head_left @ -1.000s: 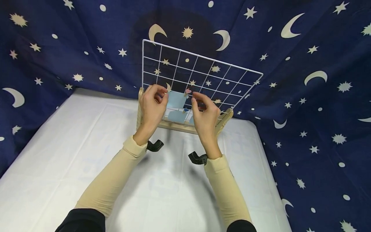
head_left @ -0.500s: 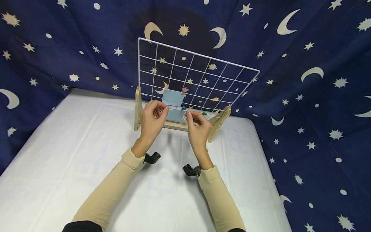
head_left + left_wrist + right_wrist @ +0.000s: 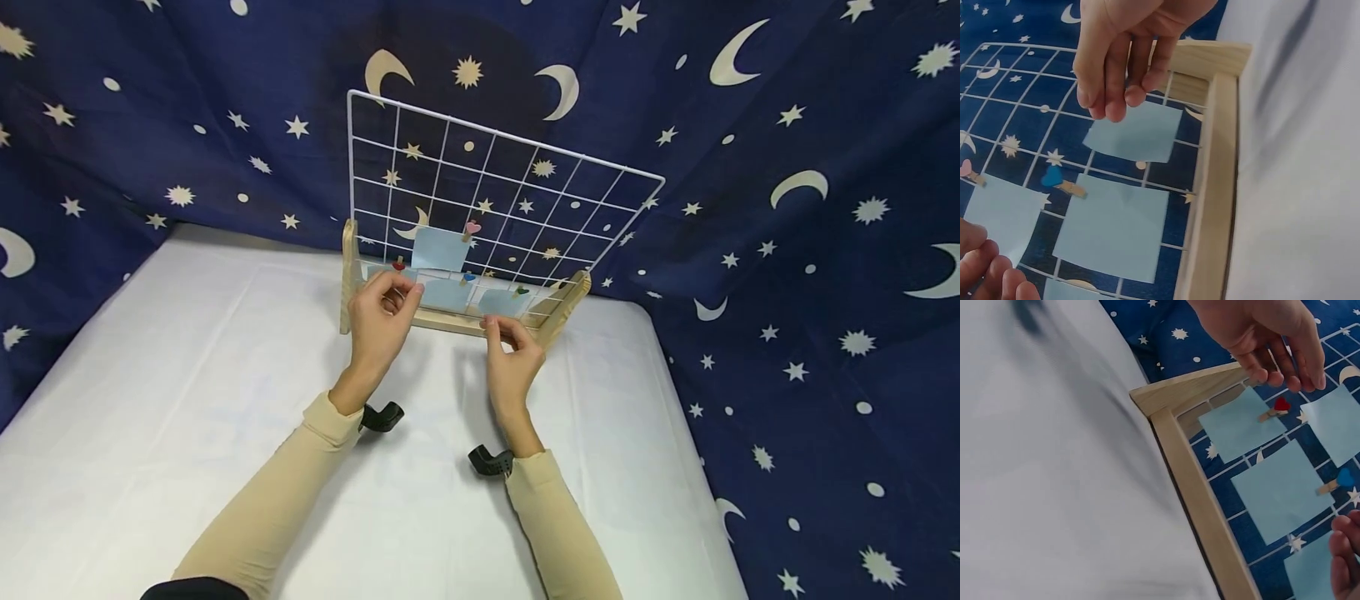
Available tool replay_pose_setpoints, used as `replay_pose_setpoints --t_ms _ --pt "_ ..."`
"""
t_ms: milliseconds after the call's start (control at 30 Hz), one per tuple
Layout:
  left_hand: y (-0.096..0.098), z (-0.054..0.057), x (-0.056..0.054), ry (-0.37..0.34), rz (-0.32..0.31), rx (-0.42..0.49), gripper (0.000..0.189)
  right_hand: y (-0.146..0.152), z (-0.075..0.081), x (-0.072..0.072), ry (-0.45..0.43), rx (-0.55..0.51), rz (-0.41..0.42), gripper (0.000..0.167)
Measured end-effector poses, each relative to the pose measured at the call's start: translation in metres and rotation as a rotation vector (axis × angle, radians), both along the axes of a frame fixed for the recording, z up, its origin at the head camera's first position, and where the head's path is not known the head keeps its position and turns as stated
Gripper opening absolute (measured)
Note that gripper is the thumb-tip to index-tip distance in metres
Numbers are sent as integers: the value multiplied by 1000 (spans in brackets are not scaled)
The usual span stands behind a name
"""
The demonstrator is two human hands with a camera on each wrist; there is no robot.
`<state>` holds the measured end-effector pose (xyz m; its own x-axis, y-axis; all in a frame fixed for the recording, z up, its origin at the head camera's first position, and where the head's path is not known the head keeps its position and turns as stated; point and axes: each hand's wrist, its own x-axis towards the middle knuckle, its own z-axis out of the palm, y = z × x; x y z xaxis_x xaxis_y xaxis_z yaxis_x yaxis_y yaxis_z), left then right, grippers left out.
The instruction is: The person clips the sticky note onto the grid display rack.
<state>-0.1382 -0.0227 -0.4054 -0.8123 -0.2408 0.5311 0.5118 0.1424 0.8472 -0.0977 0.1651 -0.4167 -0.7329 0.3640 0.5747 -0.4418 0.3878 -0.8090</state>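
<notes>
My left hand (image 3: 382,321) hovers in front of the lower left of a white wire grid (image 3: 495,150), fingers loosely bent around nothing. My right hand (image 3: 513,358) is lower, by the bottom rail, its fingers (image 3: 1117,103) also holding nothing. Several light blue paper squares are fixed to the grid with small wooden clothespins. The upper square (image 3: 440,249) has a pink heart clothespin (image 3: 471,230). Below hang a square (image 3: 1282,490) with a blue heart clothespin (image 3: 1063,180), one with a red heart clothespin (image 3: 1275,409), and a third (image 3: 501,302) with a green heart clothespin (image 3: 521,292).
Wooden feet (image 3: 566,308) and a wooden bottom rail (image 3: 1219,181) hold the grid upright on a white-covered table (image 3: 420,500). A dark blue curtain (image 3: 825,275) with moons and stars stands behind and at the sides. Black curved pieces (image 3: 382,417) sit at both wrists.
Both hands have moved down from beside the upper paper square to the grid's lower part. The red and green heart clothespins now show in the head view, which has shifted slightly.
</notes>
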Motion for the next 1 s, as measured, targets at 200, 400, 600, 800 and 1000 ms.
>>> replay_pose_setpoints --t_ms 200,400,600,800,1000 --pt "-9 -10 3 11 8 -61 11 1 -5 2 7 9 16 8" --pt "-17 -20 9 15 -24 -92 16 8 -5 6 1 38 9 8" --pt "-26 -26 12 32 -29 -140 16 16 -8 7 -29 85 48 9" --pt "-37 -35 14 29 -6 -205 15 34 -17 15 -35 130 24 18" --pt "-50 -45 19 37 25 -245 11 68 -22 27 -45 68 14 23"
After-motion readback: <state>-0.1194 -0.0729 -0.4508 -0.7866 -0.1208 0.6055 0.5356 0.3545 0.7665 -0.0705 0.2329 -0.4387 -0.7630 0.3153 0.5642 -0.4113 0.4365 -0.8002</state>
